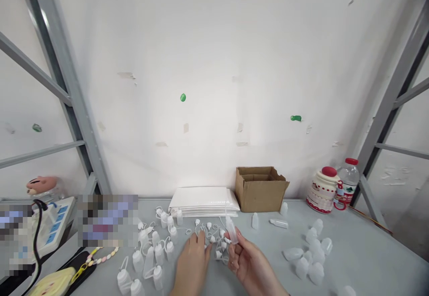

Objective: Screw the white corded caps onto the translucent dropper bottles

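My right hand [250, 258] is closed around a small translucent squeeze bottle [231, 230], holding it nearly upright, slightly tilted, above the table. Low over the table, my left hand [192, 258] lies at the near left edge of a loose pile of white caps with looped cords [218, 255]. Its back faces me, and the thumb stands apart from the fingers; I see nothing held in it. To the left stand several capped bottles [159, 253] with cord loops. On the right lies a heap of uncapped bottles [315, 251], and a few more [279, 223] rest in front of the box.
Behind the hands are a stack of white flat sheets [203, 200] and an open cardboard box [261, 195]. A decorated jar [323, 191] and a red-capped water bottle [350, 177] stand back right. At left are a power strip [58, 227], a cable and a yellow pouch [53, 282].
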`<state>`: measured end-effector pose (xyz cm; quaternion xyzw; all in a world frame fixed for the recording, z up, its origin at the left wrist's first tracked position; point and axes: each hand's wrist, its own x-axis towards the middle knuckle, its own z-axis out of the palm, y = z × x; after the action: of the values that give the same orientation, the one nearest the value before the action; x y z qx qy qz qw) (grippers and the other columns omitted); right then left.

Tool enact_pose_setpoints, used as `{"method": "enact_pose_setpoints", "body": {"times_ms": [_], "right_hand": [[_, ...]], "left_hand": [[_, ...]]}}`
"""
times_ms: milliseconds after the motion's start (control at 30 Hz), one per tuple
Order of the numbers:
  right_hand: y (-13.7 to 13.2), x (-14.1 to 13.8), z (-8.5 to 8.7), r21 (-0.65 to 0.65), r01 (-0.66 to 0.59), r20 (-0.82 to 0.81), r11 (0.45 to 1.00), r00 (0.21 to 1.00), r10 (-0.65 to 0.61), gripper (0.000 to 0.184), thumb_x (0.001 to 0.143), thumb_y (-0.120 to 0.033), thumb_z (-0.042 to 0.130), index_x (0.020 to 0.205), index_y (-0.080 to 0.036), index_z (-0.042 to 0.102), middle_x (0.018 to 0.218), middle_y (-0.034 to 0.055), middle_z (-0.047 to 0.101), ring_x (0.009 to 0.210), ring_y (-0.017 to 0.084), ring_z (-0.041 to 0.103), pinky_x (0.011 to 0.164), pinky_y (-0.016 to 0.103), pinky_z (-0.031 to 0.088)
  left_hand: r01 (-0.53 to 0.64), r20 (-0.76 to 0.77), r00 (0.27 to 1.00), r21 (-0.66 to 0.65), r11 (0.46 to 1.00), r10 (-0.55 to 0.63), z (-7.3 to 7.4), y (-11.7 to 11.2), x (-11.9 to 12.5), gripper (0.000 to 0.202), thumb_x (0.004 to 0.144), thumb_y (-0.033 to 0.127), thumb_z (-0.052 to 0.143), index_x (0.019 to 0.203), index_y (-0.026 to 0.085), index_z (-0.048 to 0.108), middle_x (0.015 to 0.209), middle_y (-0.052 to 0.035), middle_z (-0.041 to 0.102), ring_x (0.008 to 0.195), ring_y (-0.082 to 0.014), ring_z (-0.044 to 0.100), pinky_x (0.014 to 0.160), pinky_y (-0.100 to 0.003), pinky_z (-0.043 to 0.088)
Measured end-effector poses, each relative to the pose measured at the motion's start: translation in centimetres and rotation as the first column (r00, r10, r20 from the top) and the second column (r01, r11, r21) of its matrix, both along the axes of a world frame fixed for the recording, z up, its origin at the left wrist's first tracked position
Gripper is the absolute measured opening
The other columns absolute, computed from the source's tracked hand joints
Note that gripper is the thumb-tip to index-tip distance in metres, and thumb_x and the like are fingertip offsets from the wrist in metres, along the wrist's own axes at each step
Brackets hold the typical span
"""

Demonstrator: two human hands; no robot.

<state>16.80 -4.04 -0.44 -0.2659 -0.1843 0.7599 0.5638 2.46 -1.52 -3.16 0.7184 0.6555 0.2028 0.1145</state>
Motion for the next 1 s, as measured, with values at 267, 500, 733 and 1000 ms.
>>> {"method": "enact_pose_setpoints", "body": {"times_ms": [267,500,733,1000], "right_hand": [[0.1,-0.1,-0.1,0.029,-0.021,0.085,0.999,0.996,0.019,0.036,0.063,-0.038,0.074,0.081,-0.008,0.069,0.052,-0.0003,0.063,0.042,0.004,0.050,0.043,0.014,0.038],[0.0,-0.3,-0.1,0.031,0.000,0.211,1.000,0.977,-0.007,0.032,0.059,-0.037,0.077,0.073,-0.012,0.063,0.065,0.0063,0.071,0.043,0.007,0.052,0.047,0.019,0.039],[0.3,-0.5,-0.8,0.076,0.013,0.278,0.997,0.960,-0.034,0.037,0.056,-0.043,0.077,0.072,-0.015,0.058,0.075,0.0071,0.073,0.041,0.009,0.055,0.049,0.023,0.039],[0.8,-0.8,-2.4,0.205,-0.012,0.548,0.979,0.830,-0.105,0.044,0.049,-0.052,0.076,0.070,-0.014,0.068,0.063,0.0022,0.067,0.046,0.009,0.052,0.043,0.020,0.034]], "left_hand": [[0.056,0.009,0.998,0.003,0.998,-0.056,0.2,0.0,-0.2,0.029,0.080,0.015,0.034,0.093,0.012,0.059,0.094,-0.0150,0.058,0.091,-0.0265,0.054,0.077,-0.035,0.038],[0.005,-0.089,0.996,-0.019,1.000,-0.007,0.6,-0.1,-0.6,0.038,0.076,0.004,0.031,0.098,0.015,0.059,0.099,-0.0126,0.059,0.098,-0.0255,0.052,0.081,-0.034,0.039],[0.043,0.467,0.878,0.133,0.990,-0.101,0.8,0.4,-0.8,0.029,0.081,0.025,0.039,0.096,0.018,0.062,0.092,-0.0091,0.057,0.088,-0.0216,0.058,0.082,-0.035,0.044],[0.203,0.978,-0.015,-0.202,0.958,0.209,2.9,0.3,-0.5,0.021,0.058,0.027,0.075,0.073,0.016,0.064,0.081,-0.0058,0.070,0.085,-0.0216,0.064,0.086,-0.035,0.046]]}}
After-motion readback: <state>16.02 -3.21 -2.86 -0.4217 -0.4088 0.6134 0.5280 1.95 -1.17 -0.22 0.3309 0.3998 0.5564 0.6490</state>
